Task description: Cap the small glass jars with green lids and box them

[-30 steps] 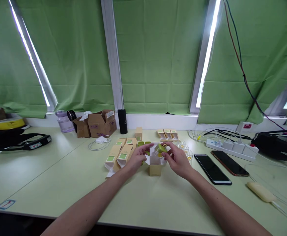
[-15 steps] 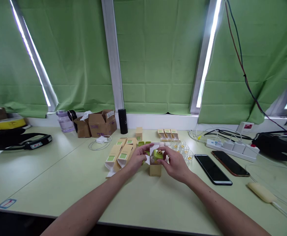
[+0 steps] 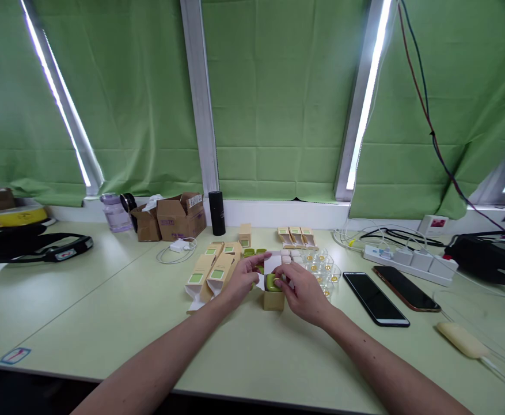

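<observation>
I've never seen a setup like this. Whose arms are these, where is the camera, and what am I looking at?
There is no robot here: the arms belong to a person working bare-handed. A camera worn on the head looks forward and down, so you see roughly what the wearer faces. The right hand has its fingers on a green piece at the open top of a small cardboard box. The left hand is at the box's white flap; whether it grips it is hard to tell. On the table, cartons with green labels lie to the left and clear cups to the right. Farther right are two phones and a white power strip.
</observation>
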Demonstrator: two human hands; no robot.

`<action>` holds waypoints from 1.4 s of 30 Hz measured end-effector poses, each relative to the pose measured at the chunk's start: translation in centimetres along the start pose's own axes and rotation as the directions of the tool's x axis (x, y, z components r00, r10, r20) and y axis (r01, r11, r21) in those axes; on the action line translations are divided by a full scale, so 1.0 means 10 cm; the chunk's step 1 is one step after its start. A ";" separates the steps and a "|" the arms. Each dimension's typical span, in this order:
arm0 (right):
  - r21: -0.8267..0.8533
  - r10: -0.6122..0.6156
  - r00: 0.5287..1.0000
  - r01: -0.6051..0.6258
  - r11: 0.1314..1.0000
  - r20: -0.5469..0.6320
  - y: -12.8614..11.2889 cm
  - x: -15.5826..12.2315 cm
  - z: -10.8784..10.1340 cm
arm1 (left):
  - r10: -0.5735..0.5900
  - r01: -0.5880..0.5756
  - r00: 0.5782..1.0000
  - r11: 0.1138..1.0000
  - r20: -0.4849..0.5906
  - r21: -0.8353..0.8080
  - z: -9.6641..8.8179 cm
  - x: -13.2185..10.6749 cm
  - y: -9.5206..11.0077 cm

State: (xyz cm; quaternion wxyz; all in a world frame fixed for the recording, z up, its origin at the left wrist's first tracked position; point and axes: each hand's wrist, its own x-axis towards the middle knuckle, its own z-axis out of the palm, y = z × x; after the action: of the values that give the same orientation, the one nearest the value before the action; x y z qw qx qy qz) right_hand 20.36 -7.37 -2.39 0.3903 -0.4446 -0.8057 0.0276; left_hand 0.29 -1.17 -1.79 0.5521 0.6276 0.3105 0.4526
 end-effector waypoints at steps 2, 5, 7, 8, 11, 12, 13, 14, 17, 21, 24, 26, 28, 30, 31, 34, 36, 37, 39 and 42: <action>-0.006 0.002 1.000 -0.002 1.000 -0.019 0.01 0.01 0.02 | -0.001 0.001 1.000 1.000 0.004 -0.003 0.01 -0.01 0.02; 0.008 0.004 0.999 -0.004 1.000 -0.041 0.02 0.02 0.05 | 0.007 -0.007 1.000 1.000 0.014 -0.021 0.02 -0.02 0.03; 0.026 -0.009 0.999 0.010 1.000 -0.048 0.04 0.03 0.07 | 0.014 -0.014 1.000 0.999 0.019 -0.030 0.03 -0.02 0.04; 0.037 -0.013 0.999 0.015 0.999 -0.050 0.04 0.04 0.08 | 0.016 -0.015 1.000 0.999 0.019 -0.032 0.03 -0.02 0.04; 0.086 0.012 0.998 -0.006 0.996 -0.068 0.06 0.05 0.10 | 0.020 -0.019 1.000 0.999 0.010 -0.032 0.04 -0.02 0.05; 0.104 0.027 0.997 -0.019 0.994 -0.072 0.06 0.06 0.11 | 0.019 -0.019 1.000 0.999 0.006 -0.031 0.04 -0.02 0.05; 0.118 0.041 0.997 -0.032 0.992 -0.072 0.07 0.06 0.12 | 0.019 -0.019 1.000 0.999 0.003 -0.029 0.03 -0.02 0.05; 0.126 0.055 0.996 -0.046 0.991 -0.068 0.07 0.07 0.12 | 0.020 -0.020 1.000 0.999 0.002 -0.026 0.03 -0.02 0.05; 0.127 0.094 0.994 -0.087 0.988 -0.049 0.07 0.08 0.12 | 0.024 -0.023 1.000 0.999 0.015 -0.027 0.03 -0.01 0.04; 0.146 0.130 0.991 -0.123 0.982 -0.039 0.06 0.09 0.12 | 0.016 -0.015 0.999 0.999 0.030 -0.043 0.03 0.00 0.03; 0.155 0.135 0.990 -0.128 0.980 -0.032 0.06 0.10 0.12 | 0.020 -0.019 0.999 0.999 0.029 -0.044 0.03 0.00 0.02; 0.144 0.132 0.991 -0.128 0.981 -0.022 0.06 0.11 0.12 | 0.027 -0.025 0.999 0.999 0.033 -0.047 0.03 0.00 0.02; 0.129 0.121 0.993 -0.118 0.985 -0.012 0.07 0.10 0.13 | 0.032 -0.030 0.999 0.999 0.037 -0.045 0.02 0.00 0.01; 0.116 0.098 0.995 -0.096 0.989 -0.011 0.07 0.10 0.13 | 0.035 -0.034 0.999 0.999 0.042 -0.043 0.01 0.00 0.00; 0.113 0.084 0.996 -0.082 0.990 -0.015 0.07 0.09 0.13 | 0.037 -0.035 0.998 0.999 0.044 -0.042 0.01 0.00 0.00; 0.140 0.061 0.995 -0.051 0.989 -0.073 0.08 0.07 0.11 | 0.041 -0.039 0.998 0.998 0.044 -0.042 0.01 0.00 0.00; 0.183 0.077 0.987 -0.051 0.982 -0.140 0.09 0.05 0.08 | 0.034 -0.032 0.999 0.999 0.042 -0.038 0.01 0.00 0.01; 0.203 0.096 0.980 -0.060 0.977 -0.173 0.10 0.05 0.07 | 0.029 -0.027 0.999 0.999 0.040 -0.036 0.01 -0.01 0.01; 0.240 0.151 0.962 -0.096 0.966 -0.227 0.13 0.04 0.05 | 0.023 -0.021 0.999 0.999 0.034 -0.041 0.02 -0.01 0.02; 0.305 0.251 0.931 -0.166 0.938 -0.266 0.18 0.04 0.05 | 0.027 -0.026 1.000 0.998 0.012 -0.065 0.04 -0.02 0.02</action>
State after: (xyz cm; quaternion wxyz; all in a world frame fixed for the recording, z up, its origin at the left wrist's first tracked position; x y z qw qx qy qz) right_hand 21.18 -5.84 -3.17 0.5614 -0.4681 -0.6728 0.1138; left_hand 0.52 -1.52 -1.59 0.5682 0.6163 0.2838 0.4656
